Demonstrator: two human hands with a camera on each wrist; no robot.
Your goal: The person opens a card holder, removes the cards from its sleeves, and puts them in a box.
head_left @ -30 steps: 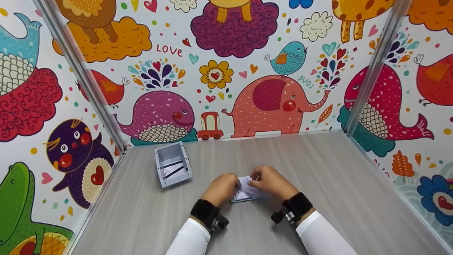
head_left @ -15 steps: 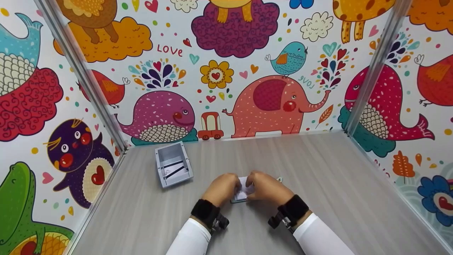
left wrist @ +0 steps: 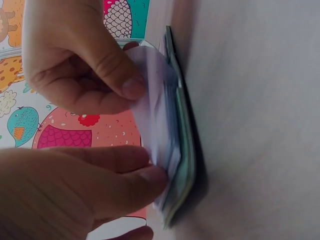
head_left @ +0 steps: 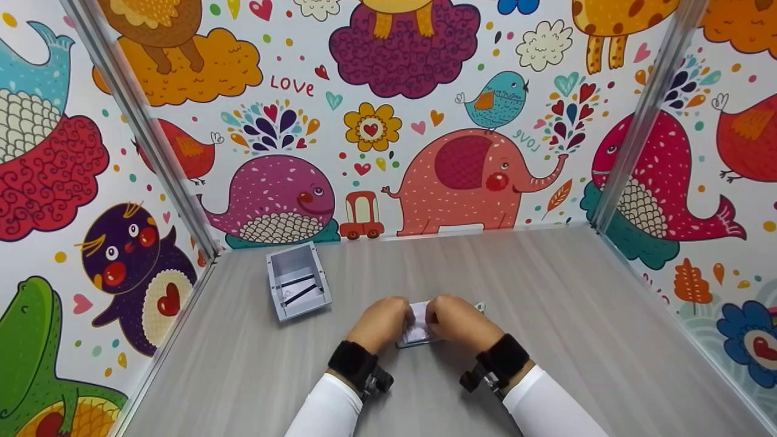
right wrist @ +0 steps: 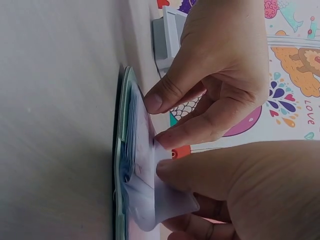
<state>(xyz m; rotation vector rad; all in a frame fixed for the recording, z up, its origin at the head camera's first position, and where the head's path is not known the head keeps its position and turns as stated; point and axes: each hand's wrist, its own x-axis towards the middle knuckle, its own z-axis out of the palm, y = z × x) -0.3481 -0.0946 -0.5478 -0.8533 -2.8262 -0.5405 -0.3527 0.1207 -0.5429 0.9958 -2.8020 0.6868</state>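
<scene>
A small card holder with a pale green cover [right wrist: 121, 120] and clear plastic sleeves [head_left: 419, 325] lies opened out on the table between both hands. My left hand [head_left: 381, 321] grips its left part, thumb and index finger at the sleeve stack. From the right, my right hand [head_left: 464, 320] pinches one clear sleeve [right wrist: 175, 202], which bends up from the stack in the right wrist view. In the left wrist view the same lifted sleeve [left wrist: 154, 95] arches between the two hands. A small tab [head_left: 480, 307] shows beyond the right hand. That hand hides most of the right half.
A grey box [head_left: 303, 313] with black straps across a pale sheet inside stands at the back left. The wood-grain table [head_left: 516, 267] meets cartoon-printed walls [head_left: 413, 109] at the back and both sides. Black camera straps [head_left: 352, 362] circle the wrists.
My right hand has shifted left over the card holder, and the tab at its right has come into view. Since half a second ago its fingers have turned over the sleeve. The left hand stays put.
</scene>
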